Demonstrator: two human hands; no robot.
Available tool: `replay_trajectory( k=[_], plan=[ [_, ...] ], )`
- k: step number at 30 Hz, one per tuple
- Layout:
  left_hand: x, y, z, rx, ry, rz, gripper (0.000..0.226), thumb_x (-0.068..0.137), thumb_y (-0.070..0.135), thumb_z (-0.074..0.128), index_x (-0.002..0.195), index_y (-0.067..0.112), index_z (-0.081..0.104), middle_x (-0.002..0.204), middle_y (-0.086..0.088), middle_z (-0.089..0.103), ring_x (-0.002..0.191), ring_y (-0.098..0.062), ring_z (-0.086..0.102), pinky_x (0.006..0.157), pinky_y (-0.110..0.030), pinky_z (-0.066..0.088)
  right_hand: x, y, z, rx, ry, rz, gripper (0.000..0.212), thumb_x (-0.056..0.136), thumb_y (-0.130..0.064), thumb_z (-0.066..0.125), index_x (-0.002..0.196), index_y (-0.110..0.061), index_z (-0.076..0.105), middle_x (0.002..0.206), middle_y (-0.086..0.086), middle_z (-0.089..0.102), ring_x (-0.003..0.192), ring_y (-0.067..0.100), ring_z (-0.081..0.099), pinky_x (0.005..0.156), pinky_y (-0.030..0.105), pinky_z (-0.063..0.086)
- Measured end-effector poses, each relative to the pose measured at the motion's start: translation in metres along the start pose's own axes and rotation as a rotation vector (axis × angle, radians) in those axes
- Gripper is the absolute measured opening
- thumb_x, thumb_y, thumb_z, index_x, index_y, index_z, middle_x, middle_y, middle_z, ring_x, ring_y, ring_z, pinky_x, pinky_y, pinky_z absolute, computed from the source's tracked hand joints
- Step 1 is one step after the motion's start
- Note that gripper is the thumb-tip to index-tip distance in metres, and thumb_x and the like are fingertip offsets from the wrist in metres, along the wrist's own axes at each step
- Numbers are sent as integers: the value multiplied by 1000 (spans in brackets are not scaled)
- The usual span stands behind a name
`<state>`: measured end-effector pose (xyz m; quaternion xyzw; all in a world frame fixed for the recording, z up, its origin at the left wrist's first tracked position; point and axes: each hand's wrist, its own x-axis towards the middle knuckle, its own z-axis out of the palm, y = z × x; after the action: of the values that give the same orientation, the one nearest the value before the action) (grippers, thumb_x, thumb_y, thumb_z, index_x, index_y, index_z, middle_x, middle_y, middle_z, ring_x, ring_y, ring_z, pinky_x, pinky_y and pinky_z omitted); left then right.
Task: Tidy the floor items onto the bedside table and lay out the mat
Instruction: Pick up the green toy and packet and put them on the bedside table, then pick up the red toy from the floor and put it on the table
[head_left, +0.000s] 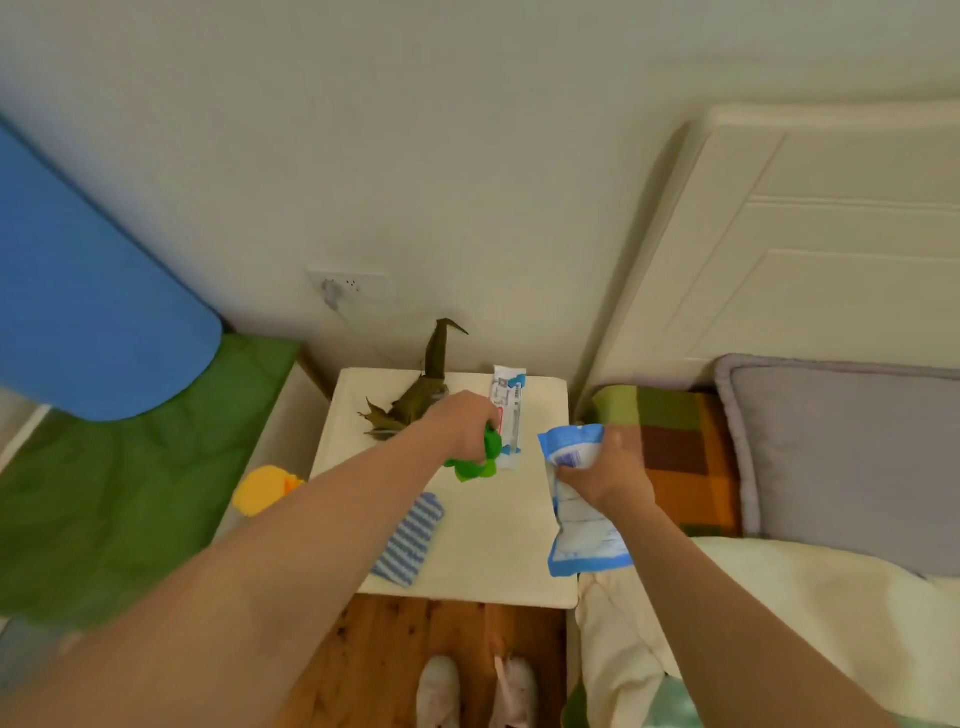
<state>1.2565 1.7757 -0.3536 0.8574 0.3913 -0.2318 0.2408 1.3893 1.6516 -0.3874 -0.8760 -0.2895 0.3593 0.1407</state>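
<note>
The white bedside table (483, 561) stands between a bed and a green-covered surface. My left hand (464, 423) is over the table's middle, closed on a green toy (478, 460) that touches or hovers just above the tabletop. At the table's right edge my right hand (608, 475) grips a blue and white plastic packet (582, 525). Lying on the table are a white tube-like packet (508, 408), a blue striped cloth (410, 540) and a brown leaf-shaped object (410, 405). A rolled blue mat (88, 296) leans at the left.
A yellow toy (265, 488) lies in the gap left of the table, beside the green cover (119, 493). The bed (810, 587) with a grey pillow and a checked blanket is on the right. Wooden floor (395, 649) and my white slippers are below. A wall socket (345, 286) sits behind the table.
</note>
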Motion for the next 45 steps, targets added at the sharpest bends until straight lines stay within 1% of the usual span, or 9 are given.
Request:
replay_trajectory(
  k=[4, 11, 24, 29, 32, 35, 38, 42, 45],
  plan=[
    [48, -9, 30, -27, -44, -35, 48, 79, 16, 70, 125, 16, 56, 125, -8, 58, 111, -23, 56, 85, -29, 48, 53, 10, 31, -55, -54, 13, 93, 82, -46, 63, 149, -17, 6, 142, 14, 38, 125, 33, 47, 97, 41, 44],
    [101, -27, 75, 54, -85, -80, 48, 81, 19, 67, 128, 20, 54, 127, -7, 56, 115, -24, 54, 88, -31, 46, 105, 30, 92, -115, -106, 20, 88, 82, -47, 63, 146, -19, 11, 131, 15, 42, 115, 32, 52, 87, 38, 47],
    [131, -49, 128, -17, -151, -118, 45, 84, 17, 63, 128, 15, 53, 128, -11, 53, 116, -26, 53, 92, -32, 46, 138, 48, 141, -55, -157, 79, 102, 78, -43, 70, 149, -21, 0, 139, 15, 31, 126, 32, 41, 96, 43, 45],
    [131, -56, 128, -61, -196, -104, 60, 87, 20, 61, 142, 17, 37, 142, -10, 44, 128, -26, 44, 102, -33, 41, 136, 41, 141, -84, -157, 89, 102, 78, -45, 69, 149, -21, -1, 146, 15, 24, 133, 32, 32, 102, 44, 41],
    [129, -58, 126, -39, -163, -85, 65, 90, 33, 55, 147, 24, 25, 148, -9, 36, 134, -26, 37, 106, -38, 36, 131, 36, 136, -155, -116, 52, 104, 77, -52, 67, 149, -22, -1, 154, 14, 13, 140, 34, 23, 111, 49, 33],
    [122, -60, 117, 56, -109, -83, 80, 88, 53, 50, 150, 31, 5, 160, -7, 8, 147, -27, 9, 117, -51, 12, 124, 25, 124, -227, -86, -44, 106, 75, -59, 63, 149, -23, -2, 158, 11, 4, 145, 32, 13, 117, 54, 18],
    [107, -63, 90, 74, 14, -100, 93, 81, 68, 46, 149, 32, -6, 160, -6, -8, 148, -28, -6, 116, -57, 0, 115, 3, 103, -267, -86, -137, 107, 74, -65, 59, 149, -24, -5, 160, 7, -3, 147, 30, 3, 115, 59, 4],
    [75, -69, 30, 64, 157, -121, 97, 80, 70, 45, 149, 29, -9, 160, -7, -14, 148, -27, -11, 116, -58, -2, 103, -45, 57, -245, -61, -278, 110, 72, -66, 61, 150, -25, -6, 160, 6, -5, 147, 29, -1, 115, 62, 5],
    [52, -78, -17, 78, 280, -128, 96, 80, 70, 44, 149, 29, -9, 160, -7, -11, 148, -29, -6, 117, -58, 5, 89, -90, 18, -205, -36, -399, 107, 74, -62, 62, 149, -28, -5, 160, 4, -7, 148, 27, 0, 116, 60, 7]
  ],
)
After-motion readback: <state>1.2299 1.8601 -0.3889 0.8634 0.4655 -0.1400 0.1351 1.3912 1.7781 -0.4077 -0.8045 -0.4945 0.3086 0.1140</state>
